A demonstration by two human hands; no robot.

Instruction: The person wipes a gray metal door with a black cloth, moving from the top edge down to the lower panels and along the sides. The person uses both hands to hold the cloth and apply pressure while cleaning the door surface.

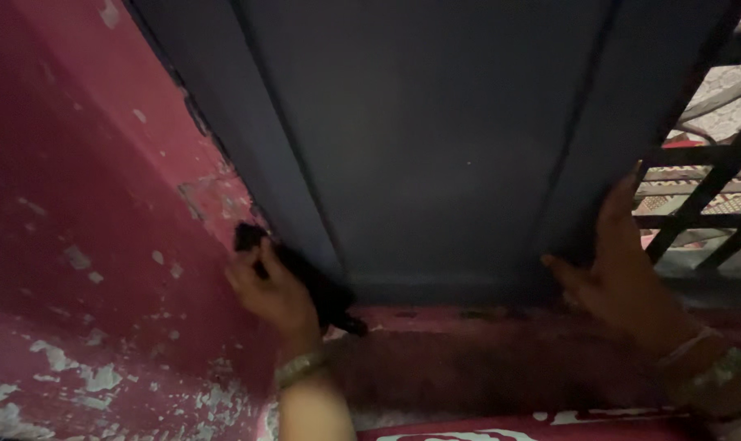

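Observation:
A dark blue-grey metal door [436, 139] fills the upper middle of the view. My left hand [272, 294] is closed on a black cloth [317, 286], pressed against the door's lower left edge where it meets the red wall. My right hand [619, 261] lies flat with spread fingers on the door's lower right edge, next to a metal grille. Bangles show on both wrists.
A red painted wall [84, 212] with flaking patches runs down the left. A dark red sill or step [485, 351] lies below the door. A black metal grille [705, 196] stands at the right, with patterned ground behind it.

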